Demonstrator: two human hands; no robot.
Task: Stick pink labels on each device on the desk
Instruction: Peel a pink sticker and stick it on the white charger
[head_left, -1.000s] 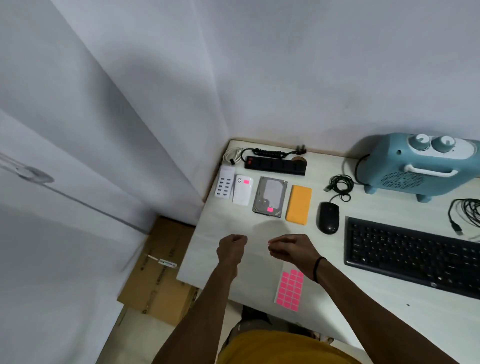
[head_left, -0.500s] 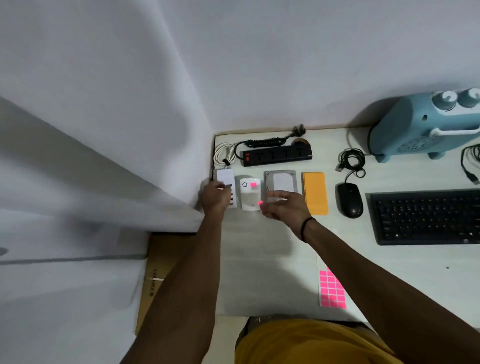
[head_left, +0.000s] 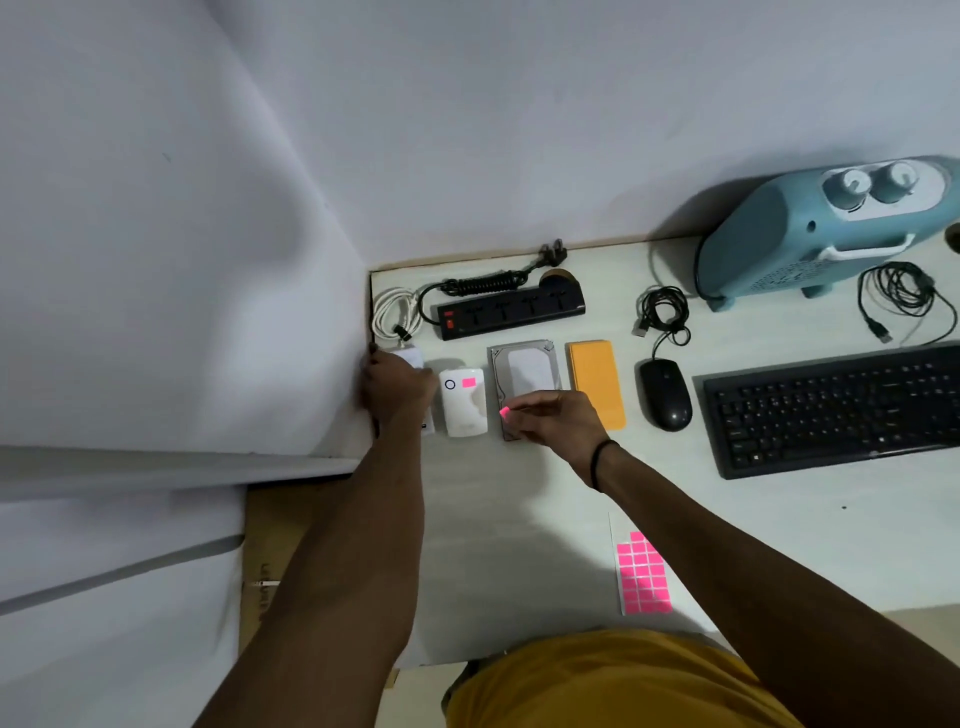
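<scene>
White walls meet in a corner behind a pale desk (head_left: 519, 519) pushed up against them. Biggest on it is a blue-green heater (head_left: 810, 244) at the far right with two knobs on top, and in front of it a black keyboard (head_left: 841, 410), with a loose black cable (head_left: 904, 296) coiled between the two. Along the back edge lies a black power strip (head_left: 511, 312) with its curly cord, and a bundled white cable (head_left: 397, 312) sits just left of it. A row of smaller devices runs across the middle: a white hub (head_left: 413, 358) at the far left, a white power bank (head_left: 464, 402) that already carries a pink label, a bare hard drive (head_left: 524, 371), an orange slab-shaped device (head_left: 596, 382), and a black mouse (head_left: 665, 395) with its wire coiled above it. Near the front edge is the sheet of pink labels (head_left: 641, 574), well apart from the devices.

The person's left hand (head_left: 397, 389) lies over the white hub with fingers curled onto it, covering most of it; how firmly it grasps I cannot tell. Their right hand (head_left: 550, 421), a dark band at the wrist, hovers over the near end of the hard drive and pinches a single pink label (head_left: 504, 412) at its fingertips, just beside the power bank
</scene>
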